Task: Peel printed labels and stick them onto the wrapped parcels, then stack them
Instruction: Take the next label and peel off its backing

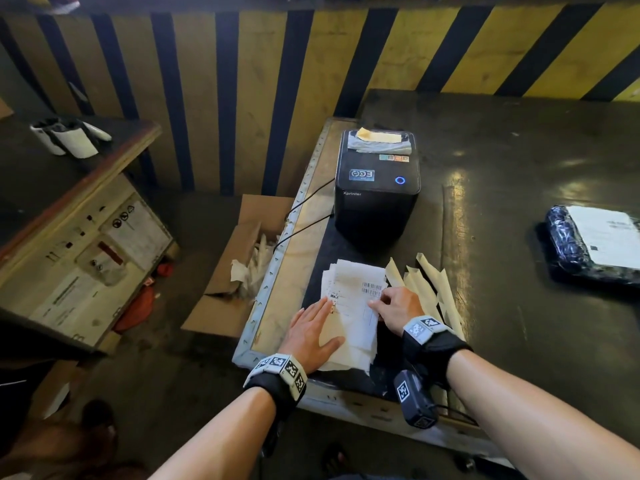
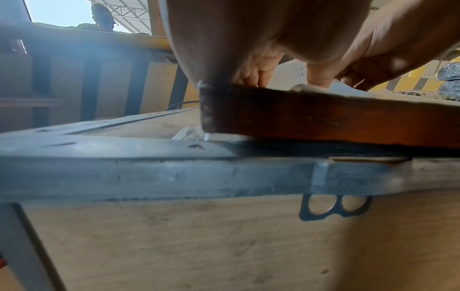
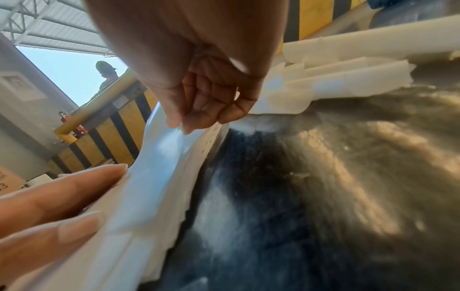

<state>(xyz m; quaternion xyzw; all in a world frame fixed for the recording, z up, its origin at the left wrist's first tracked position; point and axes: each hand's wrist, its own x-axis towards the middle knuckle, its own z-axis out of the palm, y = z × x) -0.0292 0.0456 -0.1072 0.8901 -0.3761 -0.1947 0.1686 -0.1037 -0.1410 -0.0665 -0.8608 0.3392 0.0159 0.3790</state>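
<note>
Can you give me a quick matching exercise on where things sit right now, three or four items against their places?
Things:
1. printer
2. wrapped parcel
3. cardboard box
4. left hand

Places:
A. far right of the table
B. flat on the stack of labels
C. on the floor left of the table
D. behind the labels

Pairs: 1-D, 2-A, 3-C, 4-B

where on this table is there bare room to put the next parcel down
The widest bare patch of the table lies between the printer and the wrapped parcel, running back to the striped wall. In front of the printer it is crowded: label stack under left hand and right hand, backing strips beside them.
</note>
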